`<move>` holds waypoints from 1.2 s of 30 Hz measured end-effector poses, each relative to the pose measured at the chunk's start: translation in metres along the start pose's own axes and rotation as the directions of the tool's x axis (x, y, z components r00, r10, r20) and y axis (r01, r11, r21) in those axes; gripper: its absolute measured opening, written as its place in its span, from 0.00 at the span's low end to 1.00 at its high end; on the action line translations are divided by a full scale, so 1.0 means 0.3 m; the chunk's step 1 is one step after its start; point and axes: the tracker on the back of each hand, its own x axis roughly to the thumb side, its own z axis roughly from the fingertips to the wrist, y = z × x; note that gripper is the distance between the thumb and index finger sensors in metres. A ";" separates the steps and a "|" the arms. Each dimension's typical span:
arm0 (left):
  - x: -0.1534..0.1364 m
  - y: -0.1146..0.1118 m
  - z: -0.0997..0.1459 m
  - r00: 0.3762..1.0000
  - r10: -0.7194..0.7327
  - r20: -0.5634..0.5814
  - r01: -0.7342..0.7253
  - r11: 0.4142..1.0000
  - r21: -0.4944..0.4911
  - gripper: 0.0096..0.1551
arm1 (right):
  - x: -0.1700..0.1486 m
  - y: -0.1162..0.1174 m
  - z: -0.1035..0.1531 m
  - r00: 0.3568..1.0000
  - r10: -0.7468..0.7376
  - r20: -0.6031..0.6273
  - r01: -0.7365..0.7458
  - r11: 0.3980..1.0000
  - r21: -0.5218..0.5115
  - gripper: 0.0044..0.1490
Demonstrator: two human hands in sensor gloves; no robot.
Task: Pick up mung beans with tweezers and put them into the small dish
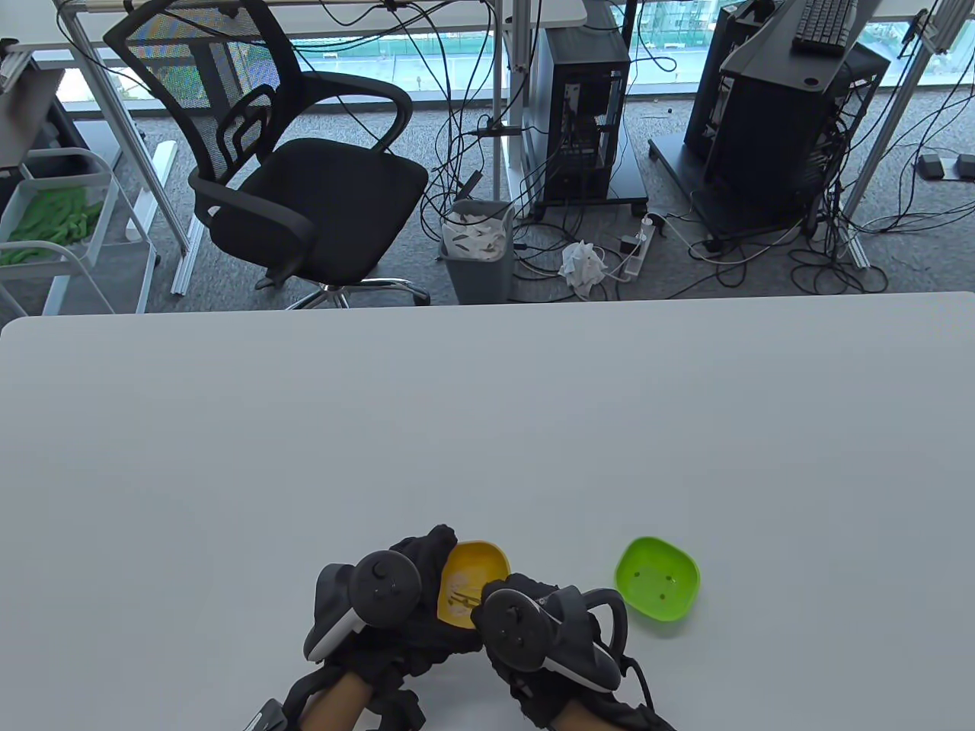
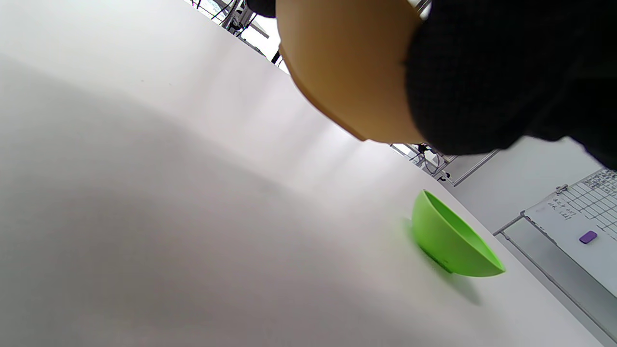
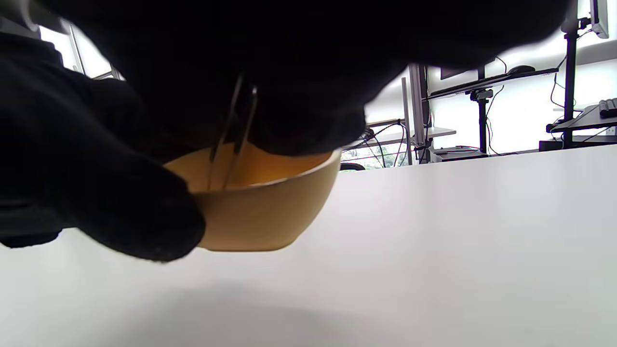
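Your right hand (image 1: 533, 628) has the tweezers (image 3: 231, 140) pinched up inside the glove, the two metal legs running down close together into the yellow dish (image 1: 472, 582); whether a bean sits between the tips I cannot tell, the rim hides them; your left hand (image 1: 381, 601) grips that yellow dish by its near-left wall, and from the wrist views it looks lifted off the table (image 1: 487, 411) and tipped, shadow lying beneath it; pale specks show on the yellow floor in the table view, likely the mung beans (image 1: 461, 598), though too small to be sure; out to your right, well apart, the green dish (image 1: 657, 579) sits flat on the table with three dark dots, probably beans, on its bottom.

Now the risks, as I judge them; the carry to the green dish is an open stretch, and a round bean squeezed too hard can shoot out sideways, too soft and it drops on the way; tip the yellow dish further and the beans may roll to the low edge or spill; and a careless sweep of your right wrist could nudge the light green dish.
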 end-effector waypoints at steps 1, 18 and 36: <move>0.000 0.001 0.000 1.000 0.000 0.000 0.000 1.000 0.001 0.79 | 0.002 0.003 -0.001 1.000 0.003 0.001 -0.003 1.000 0.004 0.22; -0.001 -0.006 -0.001 1.000 -0.013 0.002 0.013 1.000 -0.007 0.79 | 0.012 0.026 -0.006 1.000 0.015 -0.009 -0.015 0.999 0.039 0.21; -0.003 -0.003 -0.001 1.000 -0.001 -0.003 0.001 1.000 -0.006 0.78 | -0.071 -0.042 0.023 0.996 -0.069 -0.062 0.066 0.996 -0.055 0.21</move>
